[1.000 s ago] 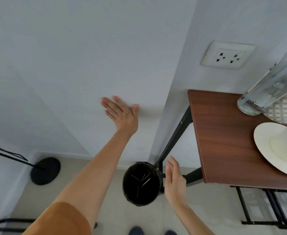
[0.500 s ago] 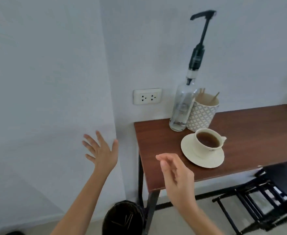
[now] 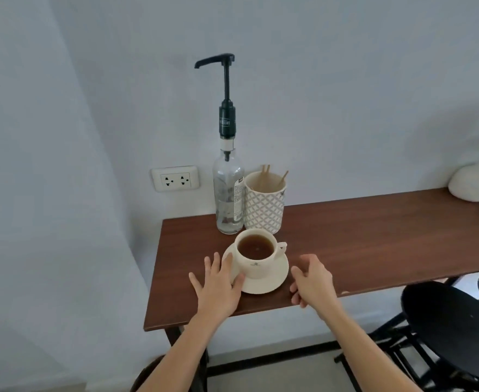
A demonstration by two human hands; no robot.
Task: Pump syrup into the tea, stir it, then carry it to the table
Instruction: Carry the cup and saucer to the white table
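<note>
A cream cup of brown tea (image 3: 256, 257) stands on a cream saucer (image 3: 272, 281) near the front left of the wooden side table (image 3: 360, 236). Behind it rises a clear syrup bottle (image 3: 228, 193) with a tall black pump (image 3: 226, 94), its spout pointing left. A patterned holder with wooden stir sticks (image 3: 264, 203) stands right of the bottle. My left hand (image 3: 218, 284) lies open at the saucer's left rim, fingers spread. My right hand (image 3: 313, 281) hovers open just right of the saucer, fingers curled. Neither holds anything.
A wall socket (image 3: 175, 179) sits left of the bottle. A white rounded object (image 3: 476, 179) rests at the table's far right. Black stools (image 3: 453, 326) stand at lower right, and a dark bin (image 3: 148, 377) is under the table's left end.
The view swung up from the floor and bin to the tabletop. Both hands moved forward from mid-air beside the table to either side of the saucer.
</note>
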